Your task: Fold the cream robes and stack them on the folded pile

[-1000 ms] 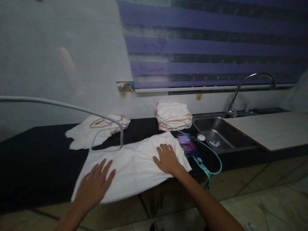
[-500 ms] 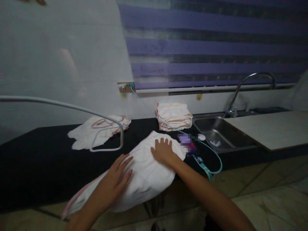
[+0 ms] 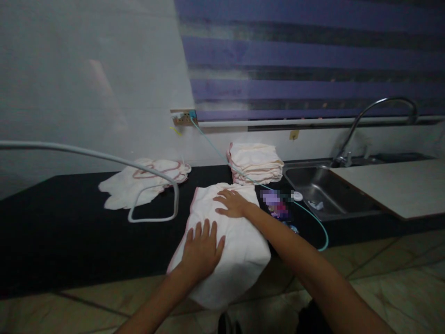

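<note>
Left of the sink (image 3: 333,185), the white cloth (image 3: 225,260) lay on the black countertop (image 3: 86,246), its near end drooping past the front edge; judging by that slack fall, it was probably light, soft and limp, neither fragile nor very slippery, so its 2 side edges would likely give the best hold, pinched between thumb and fingers. The left hand (image 3: 202,250) rested palm down on the side away from the sink, fingers spread and thumb apart. The right hand (image 3: 232,203) rested farther back and closer to the sink, its fingers also parted; neither appeared to pinch any fabric. The cloth looked plain, shallowly wrinkled, with a pink trim along the edge away from the sink. Behind it, just left of the sink, stood 1 stack of folded cloths (image 3: 257,162); well left of the sink lay 1 loose pile of cloths (image 3: 120,185), also pink-trimmed.
</note>
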A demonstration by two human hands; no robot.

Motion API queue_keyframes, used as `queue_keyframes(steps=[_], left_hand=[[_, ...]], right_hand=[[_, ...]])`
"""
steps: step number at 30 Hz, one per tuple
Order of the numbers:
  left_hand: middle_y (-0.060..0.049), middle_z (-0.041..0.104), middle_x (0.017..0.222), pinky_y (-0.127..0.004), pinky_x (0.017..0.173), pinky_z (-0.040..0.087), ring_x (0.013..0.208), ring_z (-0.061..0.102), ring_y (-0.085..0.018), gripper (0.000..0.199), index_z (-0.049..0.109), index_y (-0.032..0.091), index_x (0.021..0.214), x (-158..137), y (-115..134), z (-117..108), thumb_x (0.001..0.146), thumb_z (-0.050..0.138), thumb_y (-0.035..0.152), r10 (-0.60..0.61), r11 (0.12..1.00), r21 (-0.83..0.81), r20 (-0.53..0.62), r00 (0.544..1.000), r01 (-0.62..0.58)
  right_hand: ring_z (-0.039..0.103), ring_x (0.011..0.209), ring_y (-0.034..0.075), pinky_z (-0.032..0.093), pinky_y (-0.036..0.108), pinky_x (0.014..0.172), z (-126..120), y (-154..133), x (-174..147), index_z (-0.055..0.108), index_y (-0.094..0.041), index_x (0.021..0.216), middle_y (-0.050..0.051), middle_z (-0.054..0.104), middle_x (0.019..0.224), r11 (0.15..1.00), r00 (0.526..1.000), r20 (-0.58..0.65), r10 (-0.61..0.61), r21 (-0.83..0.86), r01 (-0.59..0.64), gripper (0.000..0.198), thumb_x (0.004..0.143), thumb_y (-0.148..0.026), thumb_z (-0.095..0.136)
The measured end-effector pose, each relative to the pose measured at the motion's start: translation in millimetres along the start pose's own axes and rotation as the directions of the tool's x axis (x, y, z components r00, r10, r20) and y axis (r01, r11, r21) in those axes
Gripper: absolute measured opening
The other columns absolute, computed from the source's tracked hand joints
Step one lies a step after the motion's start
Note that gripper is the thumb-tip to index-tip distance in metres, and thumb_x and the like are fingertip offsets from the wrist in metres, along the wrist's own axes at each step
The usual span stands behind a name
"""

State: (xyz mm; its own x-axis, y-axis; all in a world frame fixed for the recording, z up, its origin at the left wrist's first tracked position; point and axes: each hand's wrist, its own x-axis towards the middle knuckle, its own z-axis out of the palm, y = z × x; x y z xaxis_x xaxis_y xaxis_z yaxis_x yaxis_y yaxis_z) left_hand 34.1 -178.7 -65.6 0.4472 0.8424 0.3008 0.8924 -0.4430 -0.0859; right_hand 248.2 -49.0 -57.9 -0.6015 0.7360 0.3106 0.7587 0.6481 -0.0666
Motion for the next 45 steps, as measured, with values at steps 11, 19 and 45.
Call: queue_keyframes(steps=[11,19,45], left_hand=[[-0.015,0.029,0.175,-0.061,0.129,0.028,0.161,0.031,-0.038,0.069,0.031,0.014,0.167,64.2,-20.2,19.1,0.108,0.029,0.050,0.040,0.978,-0.206,0.119,0.992,-0.015],[-0.029,0.034,0.169,-0.056,0.130,0.026,0.160,0.033,-0.037,0.079,0.035,-0.002,0.161,91.9,-28.9,26.9,0.107,0.027,0.056,0.002,0.992,-0.125,0.151,0.988,0.018],[-0.017,0.055,0.160,-0.053,0.128,0.037,0.154,0.046,-0.031,0.064,0.060,0.016,0.146,83.0,-51.1,23.7,0.104,0.040,0.059,0.119,0.904,-0.404,-0.077,0.990,-0.140]], right_hand=[[0.041,0.150,0.024,0.034,0.045,0.124,12.1,29.5,37.1,0.050,-0.016,0.155,0.015,0.051,0.159,0.992,0.992,0.023,-0.122,-0.004,0.122,0.054,0.105,-0.035,0.054],[0.050,0.135,0.029,0.035,0.046,0.120,-6.3,20.2,36.4,0.058,-0.007,0.142,0.020,0.061,0.141,0.985,0.966,-0.195,0.170,0.038,-0.166,0.044,0.103,-0.022,0.046],[0.039,0.156,0.032,0.034,0.055,0.128,-34.5,-78.6,-102.2,0.051,-0.015,0.155,0.017,0.050,0.162,0.927,0.926,-0.164,0.339,0.225,-0.299,0.059,0.108,-0.050,0.046]])
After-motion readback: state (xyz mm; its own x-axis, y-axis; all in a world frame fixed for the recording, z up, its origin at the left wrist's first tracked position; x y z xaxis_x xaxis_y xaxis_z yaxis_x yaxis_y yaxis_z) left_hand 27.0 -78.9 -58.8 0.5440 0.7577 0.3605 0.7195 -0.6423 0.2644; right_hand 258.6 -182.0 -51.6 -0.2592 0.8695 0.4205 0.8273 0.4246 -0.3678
